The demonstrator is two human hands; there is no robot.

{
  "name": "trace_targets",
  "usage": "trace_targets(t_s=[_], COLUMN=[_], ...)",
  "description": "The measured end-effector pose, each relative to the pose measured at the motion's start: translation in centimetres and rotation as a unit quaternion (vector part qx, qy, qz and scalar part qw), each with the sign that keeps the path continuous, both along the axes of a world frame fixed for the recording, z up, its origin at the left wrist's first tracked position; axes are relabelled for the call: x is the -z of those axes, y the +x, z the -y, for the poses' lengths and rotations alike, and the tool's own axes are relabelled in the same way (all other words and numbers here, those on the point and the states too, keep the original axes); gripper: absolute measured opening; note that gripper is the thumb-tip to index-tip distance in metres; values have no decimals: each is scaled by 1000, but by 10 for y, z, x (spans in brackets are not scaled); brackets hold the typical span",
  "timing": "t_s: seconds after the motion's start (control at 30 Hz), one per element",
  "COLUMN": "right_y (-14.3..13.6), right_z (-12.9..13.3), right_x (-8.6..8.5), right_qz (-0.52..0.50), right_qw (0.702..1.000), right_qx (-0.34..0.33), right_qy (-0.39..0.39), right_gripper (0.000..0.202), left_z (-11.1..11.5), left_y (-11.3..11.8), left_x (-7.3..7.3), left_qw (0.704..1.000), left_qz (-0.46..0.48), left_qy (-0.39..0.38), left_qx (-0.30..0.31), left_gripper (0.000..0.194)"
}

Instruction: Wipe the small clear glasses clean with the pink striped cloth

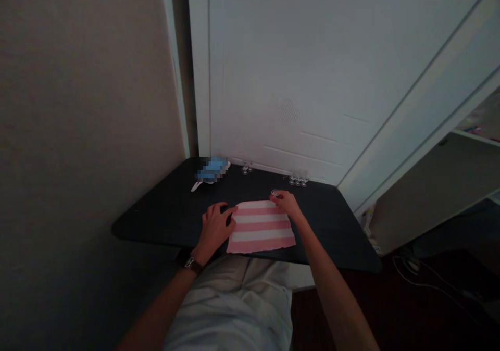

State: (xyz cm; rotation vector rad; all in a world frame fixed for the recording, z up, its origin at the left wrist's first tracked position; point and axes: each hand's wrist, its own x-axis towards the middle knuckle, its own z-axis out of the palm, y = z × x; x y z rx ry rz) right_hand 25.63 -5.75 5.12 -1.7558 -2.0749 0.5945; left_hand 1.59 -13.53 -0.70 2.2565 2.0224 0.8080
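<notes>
A pink and white striped cloth (261,227) lies spread on the black table (167,213), its lower edge close to the table's front edge. My left hand (216,227) rests at the cloth's left side, fingers apart, with fingertips on its upper left corner. At the upper right corner of the cloth is my right hand (284,202), its fingers pinched on a small clear round piece (274,192). Whether those fingers also grip the cloth is too small to tell.
Two groups of small clear round pieces (247,168) (299,180) sit along the table's back edge by the white panel (273,70). A blurred blue and white object (213,170) lies at the back left. A grey cabinet (425,184) stands to the right.
</notes>
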Motion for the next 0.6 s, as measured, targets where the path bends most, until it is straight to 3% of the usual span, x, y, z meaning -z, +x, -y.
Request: trace_targets(t_s=[0.17, 0.27, 0.4, 0.6], right_y=[-73, -96, -82, -15], right_z=[-3, 1, 6, 1], right_x=[5, 10, 14, 14], right_qz=[-41, -52, -66, -64], right_qw=[997, 996, 995, 998], right_qx=[-64, -73, -68, -15], right_qy=[12, 11, 10, -5], right_gripper=[24, 20, 21, 17], left_z=[2, 2, 1, 1], left_y=[0, 0, 0, 0], left_x=[0, -1, 0, 1], left_qw=[1000, 1000, 1000, 1000], left_qz=[-8, -9, -7, -3], left_qy=[-3, -1, 2, 7], left_qx=[0, -1, -1, -1], left_gripper=[38, 38, 37, 37])
